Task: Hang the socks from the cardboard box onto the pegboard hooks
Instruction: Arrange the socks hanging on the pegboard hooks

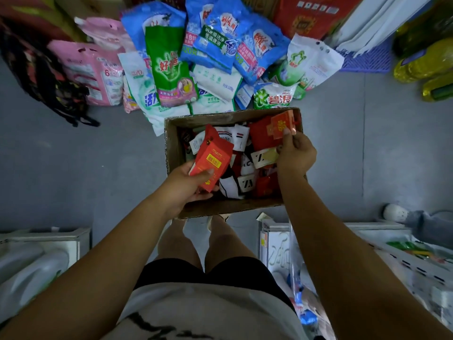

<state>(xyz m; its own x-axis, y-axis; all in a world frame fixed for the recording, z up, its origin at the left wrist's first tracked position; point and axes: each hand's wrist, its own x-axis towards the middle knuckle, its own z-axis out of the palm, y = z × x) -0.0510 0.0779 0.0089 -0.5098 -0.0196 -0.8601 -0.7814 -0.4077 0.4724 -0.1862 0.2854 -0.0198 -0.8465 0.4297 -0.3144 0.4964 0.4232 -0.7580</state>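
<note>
A cardboard box [171, 143] stands on the grey floor in front of my feet, filled with several packs of red, white and black socks. My left hand [186, 185] grips a red sock pack [213, 159] with a yellow barcode label, held over the box's left side. My right hand [295, 153] pinches the red cardboard tag of another red sock pair [279, 125] at the box's far right corner. No pegboard or hooks show in view.
Several bags of laundry detergent [171, 69] lie piled on the floor beyond the box. Pink packs [93, 72] and a dark bag [49, 77] sit at the left. Yellow oil bottles [421, 62] stand at the right. White shelf edges [367, 241] flank my legs.
</note>
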